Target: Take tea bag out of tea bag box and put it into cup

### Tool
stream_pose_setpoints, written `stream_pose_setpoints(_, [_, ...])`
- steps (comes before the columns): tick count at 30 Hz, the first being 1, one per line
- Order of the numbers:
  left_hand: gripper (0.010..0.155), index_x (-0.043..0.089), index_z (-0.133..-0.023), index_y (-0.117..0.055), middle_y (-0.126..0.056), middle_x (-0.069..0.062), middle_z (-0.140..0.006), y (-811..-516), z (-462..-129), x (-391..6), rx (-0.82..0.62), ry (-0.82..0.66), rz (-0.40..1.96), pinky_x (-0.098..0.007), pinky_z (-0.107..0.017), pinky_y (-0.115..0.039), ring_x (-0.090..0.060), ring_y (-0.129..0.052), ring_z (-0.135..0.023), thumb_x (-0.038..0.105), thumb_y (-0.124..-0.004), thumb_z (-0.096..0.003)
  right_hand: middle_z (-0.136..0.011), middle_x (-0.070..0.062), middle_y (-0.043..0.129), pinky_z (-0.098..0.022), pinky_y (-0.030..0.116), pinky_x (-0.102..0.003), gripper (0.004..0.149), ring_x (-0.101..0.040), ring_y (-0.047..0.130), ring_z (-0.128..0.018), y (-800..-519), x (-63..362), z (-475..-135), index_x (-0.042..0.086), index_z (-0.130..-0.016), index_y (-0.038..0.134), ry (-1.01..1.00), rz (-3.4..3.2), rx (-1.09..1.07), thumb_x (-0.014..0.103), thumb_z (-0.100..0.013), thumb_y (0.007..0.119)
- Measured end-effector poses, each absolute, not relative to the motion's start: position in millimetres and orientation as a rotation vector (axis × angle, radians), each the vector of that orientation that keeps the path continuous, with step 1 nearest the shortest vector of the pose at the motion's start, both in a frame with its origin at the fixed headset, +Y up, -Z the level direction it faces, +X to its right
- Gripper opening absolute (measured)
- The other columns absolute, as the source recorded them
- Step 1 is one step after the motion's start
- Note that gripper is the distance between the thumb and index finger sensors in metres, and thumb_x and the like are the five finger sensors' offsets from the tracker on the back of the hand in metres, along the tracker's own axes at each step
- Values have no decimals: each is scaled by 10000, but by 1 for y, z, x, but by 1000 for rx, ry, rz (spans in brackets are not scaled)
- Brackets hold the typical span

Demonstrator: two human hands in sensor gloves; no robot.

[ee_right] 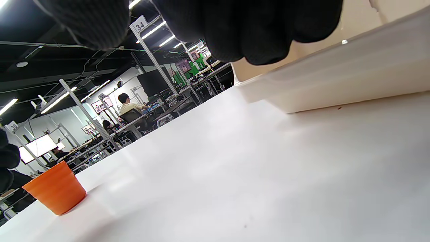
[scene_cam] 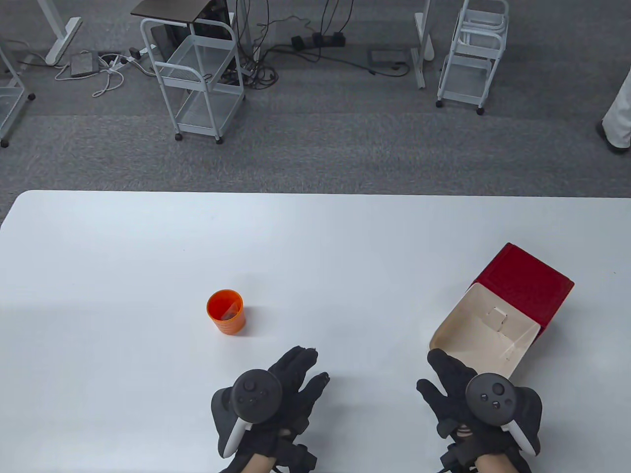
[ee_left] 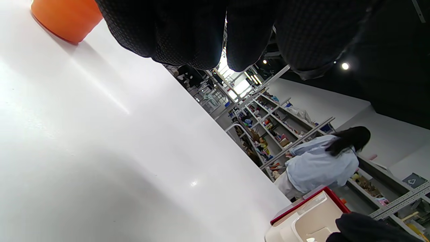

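Note:
An orange cup (scene_cam: 226, 311) stands upright left of the table's centre, with something small and dark inside it. It also shows in the left wrist view (ee_left: 65, 18) and the right wrist view (ee_right: 55, 192). The red tea bag box (scene_cam: 527, 288) lies at the right with its cream lid (scene_cam: 480, 335) flipped open toward me. My left hand (scene_cam: 291, 382) lies flat near the front edge, fingers spread, holding nothing. My right hand (scene_cam: 446, 379) lies flat just below the open lid, fingertips (ee_right: 258, 30) close to its edge, holding nothing.
The white table (scene_cam: 315, 236) spans the view. Beyond its far edge are grey carpet, white wire carts (scene_cam: 199, 74), cables and desk legs. People and shelves show in the wrist views' background.

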State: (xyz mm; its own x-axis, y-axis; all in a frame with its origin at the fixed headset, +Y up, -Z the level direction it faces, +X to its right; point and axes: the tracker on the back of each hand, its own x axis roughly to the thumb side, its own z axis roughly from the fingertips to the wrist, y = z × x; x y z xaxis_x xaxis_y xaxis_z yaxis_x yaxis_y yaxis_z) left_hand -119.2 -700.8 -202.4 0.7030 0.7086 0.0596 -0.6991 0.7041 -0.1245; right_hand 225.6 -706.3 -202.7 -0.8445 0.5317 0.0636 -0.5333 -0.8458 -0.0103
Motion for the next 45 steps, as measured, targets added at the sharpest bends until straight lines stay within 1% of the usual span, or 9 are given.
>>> stream_pose_setpoints(3, [614, 295, -1042, -724, -701, -77, -1164, -700, -202, -122, -70, -104, 746, -452, -733, -683, -342, -735, -1020, 553, -734, -485, -999, -206, 706, -628, 662, -574, 657, -487, 760, -819, -704, 222, -202, 140, -985, 625, -50, 2622, 86, 499, -453, 764])
stream_pose_setpoints(9, [613, 290, -1039, -728, -710, -78, -1157, -703, -203, -128, -60, -82, 775, -453, -729, -685, -344, -740, -1015, 550, -737, -484, -1000, -207, 703, -630, 655, -576, 635, -491, 754, -819, -696, 212, -207, 142, -983, 632, -79, 2925, 133, 480, -462, 766])
stream_pose_setpoints(12, [608, 293, -1038, -728, -711, -76, -1157, -704, -204, -129, -64, -78, 766, -450, -732, -685, -339, -740, -1017, 544, -740, -484, -1000, -210, 701, -635, 650, -576, 632, -491, 749, -823, -696, 205, -212, 145, -983, 632, -15, 3090, 124, 476, -463, 769])
stream_pose_setpoints(16, [606, 297, -1038, -729, -711, -71, -1159, -707, -206, -132, -69, -60, 749, -446, -733, -688, -335, -743, -1017, 542, -741, -483, -999, -200, 708, -638, 645, -574, 630, -484, 749, -825, -702, 194, -221, 149, -984, 633, 78, 3304, 98, 474, -464, 773])
stream_pose_setpoints(18, [605, 298, -1038, -728, -713, -68, -1158, -709, -207, -133, -74, -51, 748, -448, -733, -687, -335, -744, -1017, 541, -741, -484, -993, -195, 717, -640, 644, -572, 629, -478, 754, -823, -710, 187, -228, 145, -981, 637, 123, 3445, 46, 475, -464, 775])
stream_pose_setpoints(27, [604, 302, -1038, -728, -710, -67, -1161, -709, -207, -134, -75, -46, 719, -446, -737, -685, -330, -744, -1020, 539, -744, -483, -954, -180, 762, -632, 658, -557, 612, -455, 784, -792, -736, 178, -248, 139, -965, 661, 206, 3675, -26, 473, -467, 785])
stream_pose_setpoints(31, [603, 303, -1038, -728, -712, -62, -1160, -709, -207, -133, -77, -48, 715, -445, -738, -685, -331, -743, -1021, 538, -745, -483, -879, -158, 836, -598, 698, -538, 538, -426, 843, -724, -739, 182, -254, 146, -914, 728, 150, 3670, -22, 436, -466, 793])
stream_pose_setpoints(37, [602, 308, -1039, -727, -706, -63, -1165, -708, -208, -131, -85, -49, 704, -444, -743, -682, -327, -738, -1027, 541, -743, -484, -795, -143, 891, -567, 726, -526, 500, -399, 882, -656, -736, 188, -255, 129, -867, 770, 98, 3608, 8, 422, -462, 793])
stream_pose_setpoints(45, [602, 307, -1038, -729, -706, -61, -1165, -708, -208, -129, -80, -58, 699, -445, -743, -682, -328, -738, -1027, 544, -741, -484, -799, -142, 886, -567, 724, -528, 494, -400, 879, -659, -728, 193, -255, 128, -867, 768, 40, 3571, 21, 410, -463, 786])
